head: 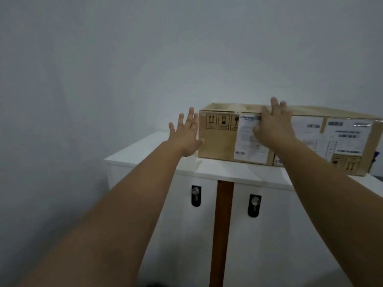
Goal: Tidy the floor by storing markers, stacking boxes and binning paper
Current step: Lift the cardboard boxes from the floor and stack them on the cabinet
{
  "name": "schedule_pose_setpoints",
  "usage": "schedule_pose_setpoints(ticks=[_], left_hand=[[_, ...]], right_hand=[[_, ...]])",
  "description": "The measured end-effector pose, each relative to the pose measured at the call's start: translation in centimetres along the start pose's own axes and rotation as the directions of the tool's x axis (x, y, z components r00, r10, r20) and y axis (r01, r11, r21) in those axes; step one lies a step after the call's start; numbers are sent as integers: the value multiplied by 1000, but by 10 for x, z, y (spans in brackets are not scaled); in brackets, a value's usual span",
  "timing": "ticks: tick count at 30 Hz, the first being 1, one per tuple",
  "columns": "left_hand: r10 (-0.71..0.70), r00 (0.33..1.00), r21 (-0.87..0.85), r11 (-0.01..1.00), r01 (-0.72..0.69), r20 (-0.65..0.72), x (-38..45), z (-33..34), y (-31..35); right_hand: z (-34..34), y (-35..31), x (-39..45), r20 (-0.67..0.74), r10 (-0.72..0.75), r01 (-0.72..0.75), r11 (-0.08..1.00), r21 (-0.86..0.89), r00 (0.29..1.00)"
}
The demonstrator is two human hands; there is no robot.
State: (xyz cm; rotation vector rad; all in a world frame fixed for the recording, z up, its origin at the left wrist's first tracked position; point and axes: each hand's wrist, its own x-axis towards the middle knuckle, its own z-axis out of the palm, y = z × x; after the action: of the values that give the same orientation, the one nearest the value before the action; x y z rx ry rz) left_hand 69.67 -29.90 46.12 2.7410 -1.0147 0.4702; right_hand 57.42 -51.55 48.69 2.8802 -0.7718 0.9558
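Note:
Two brown cardboard boxes stand side by side on top of a white cabinet. The left box carries handling symbols and a white label. The longer right box has several white labels. My right hand lies flat, fingers spread, on the front face of the left box near its top edge. My left hand is open beside the left end of that box, its thumb close to the corner; whether it touches is unclear. No markers or paper show.
The cabinet has two white doors with black-mounted metal locks and a brown strip between them. A plain grey-white wall rises behind. A small dark blue item peeks out at the right edge.

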Motion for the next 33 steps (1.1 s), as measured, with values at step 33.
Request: schedule_pose_setpoints(ticks=[33], left_hand=[[-736, 146, -414, -196, 889, 661, -545, 292, -313]], right_hand=[[382, -358, -430, 980, -180, -729, 658, 187, 89]])
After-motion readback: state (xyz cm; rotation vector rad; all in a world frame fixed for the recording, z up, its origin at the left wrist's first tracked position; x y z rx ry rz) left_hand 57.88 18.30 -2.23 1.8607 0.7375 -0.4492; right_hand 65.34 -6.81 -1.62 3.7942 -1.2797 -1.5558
